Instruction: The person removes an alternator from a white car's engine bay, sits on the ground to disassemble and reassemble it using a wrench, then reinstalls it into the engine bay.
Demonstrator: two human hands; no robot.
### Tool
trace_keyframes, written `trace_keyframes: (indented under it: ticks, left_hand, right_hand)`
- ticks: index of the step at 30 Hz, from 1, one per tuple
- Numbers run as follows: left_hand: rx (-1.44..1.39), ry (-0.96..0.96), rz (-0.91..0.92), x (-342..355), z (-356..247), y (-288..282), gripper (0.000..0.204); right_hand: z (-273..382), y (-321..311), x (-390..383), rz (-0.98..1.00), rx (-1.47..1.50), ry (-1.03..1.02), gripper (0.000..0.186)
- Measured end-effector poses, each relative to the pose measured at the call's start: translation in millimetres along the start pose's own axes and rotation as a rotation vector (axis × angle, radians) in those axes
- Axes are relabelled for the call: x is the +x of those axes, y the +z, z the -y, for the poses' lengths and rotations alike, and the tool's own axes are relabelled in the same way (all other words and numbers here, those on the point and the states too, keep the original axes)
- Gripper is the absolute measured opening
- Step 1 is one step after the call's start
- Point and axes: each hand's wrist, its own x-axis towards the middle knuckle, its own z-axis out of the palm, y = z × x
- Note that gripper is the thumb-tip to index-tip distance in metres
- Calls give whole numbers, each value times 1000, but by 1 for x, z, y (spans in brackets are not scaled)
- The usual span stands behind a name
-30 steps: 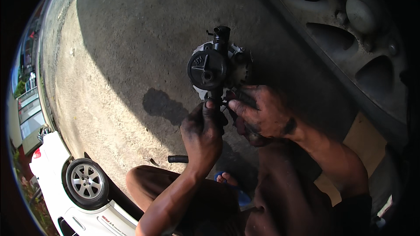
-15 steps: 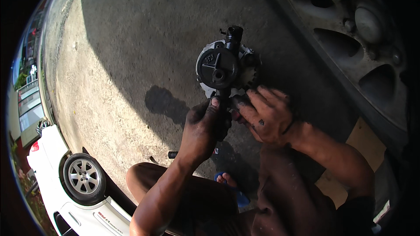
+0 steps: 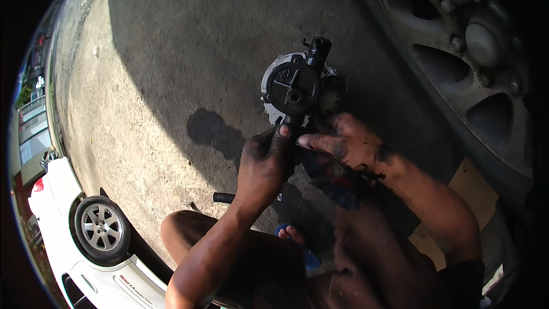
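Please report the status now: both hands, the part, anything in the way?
Left hand closed on near end of black part. Right hand beside it, grip unclear. Round face uncovered; hands hide near end.

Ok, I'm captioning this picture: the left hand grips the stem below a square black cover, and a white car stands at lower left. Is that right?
Not quite: the head view shows that the black cover is round, not square. The left hand does grip the stem below it, and the white car stands at lower left.
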Motion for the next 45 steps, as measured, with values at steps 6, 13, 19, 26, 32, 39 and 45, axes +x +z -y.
trace_keyframes:
  ticks: [6, 13, 19, 26, 32, 39, 45]
  left_hand:
    - [-163, -118, 67, 2, 3, -5, 44]
    - [-106, -52, 53, 1, 0, -3, 45]
    - [40, 36, 3, -2, -3, 0, 47]
    - [137, 78, -62, 0, -1, 3, 43]
    - [203, 89, -58, 2, 2, 0, 44]
    - [89, -23, 89, 4, -3, -12, 48]
    - [-58, -65, 133, 8, 2, -16, 49]
  right_hand:
    - [-31, 16, -17, -321, -479, -433, 39]
    - [-50, 10, -9, -567, -1282, -1062, 29]
    - [-36, 11, -2, -477, -1095, -1014, 25]
    - [-28, 15, -1, -565, -1183, -1035, 24]
    - [-13, 14, -2, -207, -471, -217, 25]
    - [-8, 7, 5, -36, -14, 36, 29]
    - [-14, 21, -18, -281, -220, -245, 34]
